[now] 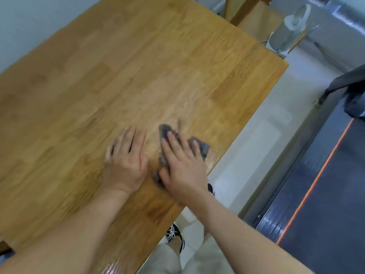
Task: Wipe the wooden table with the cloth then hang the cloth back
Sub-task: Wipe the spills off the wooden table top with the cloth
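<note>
Wiping step judged in hand. Flat, even pressure should be applied through the cloth [201,145], with strokes overlapped and run out to the desk [118,66] edge, and bunching avoided. The cloth is pinned under the right hand [182,165], fingers spread flat, near the desk's right edge. The left hand [126,161] is laid flat just beside it, holding nothing.

A wooden table [118,76], its honey-coloured top made of joined planks, fills the view. A small grey cloth [203,147] lies crumpled on it near the right edge, mostly covered by the right hand [181,167] pressing it flat.
</note>
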